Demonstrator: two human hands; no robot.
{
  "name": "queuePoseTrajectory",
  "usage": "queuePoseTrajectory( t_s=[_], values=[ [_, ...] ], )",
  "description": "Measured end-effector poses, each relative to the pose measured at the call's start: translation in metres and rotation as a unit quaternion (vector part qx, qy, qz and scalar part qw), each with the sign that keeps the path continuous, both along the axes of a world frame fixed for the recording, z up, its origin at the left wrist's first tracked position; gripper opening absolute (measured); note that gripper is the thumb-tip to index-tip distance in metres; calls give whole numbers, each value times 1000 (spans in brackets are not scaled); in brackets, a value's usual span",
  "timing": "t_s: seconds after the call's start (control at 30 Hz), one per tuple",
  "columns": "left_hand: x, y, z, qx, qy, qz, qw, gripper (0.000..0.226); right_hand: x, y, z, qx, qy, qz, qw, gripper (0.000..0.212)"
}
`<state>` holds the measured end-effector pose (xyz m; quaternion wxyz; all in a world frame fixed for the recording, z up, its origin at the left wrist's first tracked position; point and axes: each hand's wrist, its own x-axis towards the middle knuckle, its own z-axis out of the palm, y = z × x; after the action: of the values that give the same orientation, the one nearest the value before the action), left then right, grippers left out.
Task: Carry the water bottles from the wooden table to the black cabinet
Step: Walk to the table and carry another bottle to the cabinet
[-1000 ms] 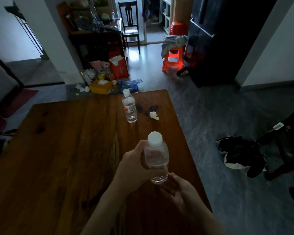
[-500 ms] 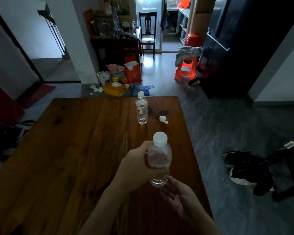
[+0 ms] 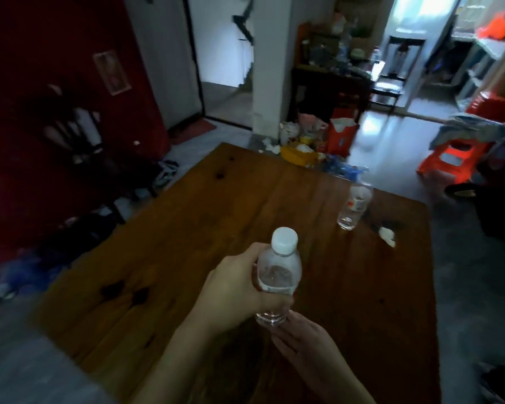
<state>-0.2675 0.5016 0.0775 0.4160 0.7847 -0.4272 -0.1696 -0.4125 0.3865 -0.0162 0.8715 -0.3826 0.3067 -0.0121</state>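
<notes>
My left hand (image 3: pixel 239 290) grips a clear water bottle (image 3: pixel 279 272) with a white cap, held upright above the wooden table (image 3: pixel 204 234). Just under the bottle's base my right hand (image 3: pixel 303 342) lies palm up with relaxed fingers, its fingertips at the bottom of the bottle. A second clear bottle (image 3: pixel 354 207) with a red-and-white label stands on the table's far right part. The black cabinet (image 3: pixel 502 199) shows only as a dark edge at the far right.
A crumpled white scrap (image 3: pixel 387 236) lies on the table near the second bottle. An orange stool (image 3: pixel 452 158) with cloth on it stands on the floor at right. Boxes and bags (image 3: pixel 312 144) clutter the floor beyond the table. A dark chair (image 3: pixel 82 141) stands at left.
The view has swung left, so the table, second bottle and stool now sit further right and the cabinet is almost out of frame. Both hands keep their hold and place at the bottle.
</notes>
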Motion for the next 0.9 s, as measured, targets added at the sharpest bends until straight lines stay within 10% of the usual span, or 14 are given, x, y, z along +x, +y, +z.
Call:
queuePoseTrajectory(
  t_s=[0.47,0.9],
  values=[
    [9,279,28,-8,-64,300,952,63,100,219,43,31,31,251,967,36],
    [-99,521,49,-32,-88,602,793,56,96,470,73,17,8,483,875,10]
  ],
)
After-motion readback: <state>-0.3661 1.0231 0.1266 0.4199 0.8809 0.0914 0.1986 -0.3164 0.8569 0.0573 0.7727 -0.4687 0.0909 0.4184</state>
